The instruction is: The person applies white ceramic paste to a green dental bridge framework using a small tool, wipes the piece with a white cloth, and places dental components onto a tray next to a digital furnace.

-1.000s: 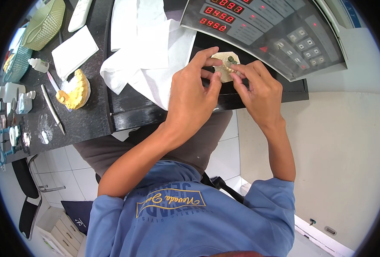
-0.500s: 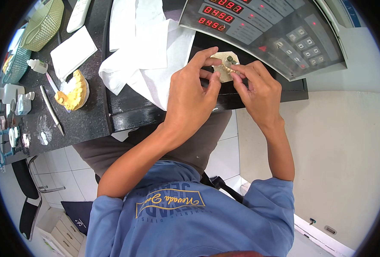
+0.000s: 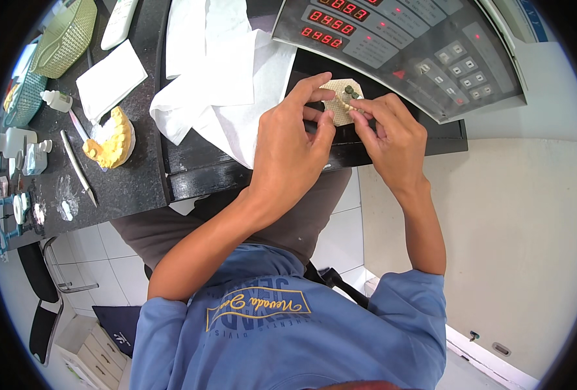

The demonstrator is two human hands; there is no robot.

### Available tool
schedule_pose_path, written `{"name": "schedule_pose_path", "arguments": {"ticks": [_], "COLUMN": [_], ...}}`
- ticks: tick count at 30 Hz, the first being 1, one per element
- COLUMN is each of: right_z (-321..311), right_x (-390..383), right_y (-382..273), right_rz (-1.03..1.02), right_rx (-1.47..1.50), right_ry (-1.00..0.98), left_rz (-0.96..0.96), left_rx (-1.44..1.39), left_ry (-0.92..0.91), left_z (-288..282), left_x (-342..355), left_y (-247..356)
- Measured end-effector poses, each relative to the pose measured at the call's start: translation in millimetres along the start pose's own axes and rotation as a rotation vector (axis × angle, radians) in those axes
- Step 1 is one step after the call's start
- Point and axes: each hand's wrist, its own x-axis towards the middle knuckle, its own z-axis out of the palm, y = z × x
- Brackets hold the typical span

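Note:
A small arched row of tooth-coloured crowns, a dental bridge [image 3: 346, 104], is at a pale, square honeycomb firing tray [image 3: 338, 119] on the black ledge. Dark greenish pieces [image 3: 349, 90] sit beside it. My right hand [image 3: 392, 133] pinches the bridge's near right end between thumb and fingers. From the left, my left hand [image 3: 295, 133] curls its fingers to the bridge's other end, its thumb lower at the tray's edge. The fingertips partly hide the bridge, and whether it rests on the tray or is just above cannot be made out.
A furnace control panel [image 3: 392, 49] with red digits stands just beyond my hands. White tissues [image 3: 217, 84] lie left of them. Farther left are a yellow dental model [image 3: 113, 143], a knife-like tool [image 3: 78, 168], a small bottle [image 3: 57, 100] and a woven basket [image 3: 67, 39].
Both hands keep nearly the same place and grip. My right fingers shift very slightly at the bridge.

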Motion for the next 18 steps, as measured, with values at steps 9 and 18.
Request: {"name": "schedule_pose_path", "arguments": {"ticks": [9,18], "right_z": [-7,0], "right_x": [-2,-7], "right_y": [2,6], "right_rz": [0.163,0.183], "right_rx": [0.144,0.248], "right_ry": [0.142,0.238], "left_rz": [0.201,0.219], "left_rx": [0.365,0.403], "left_ry": [0.057,0.068], "left_z": [-7,0], "left_x": [11,26], "left_y": [-2,-6]}}
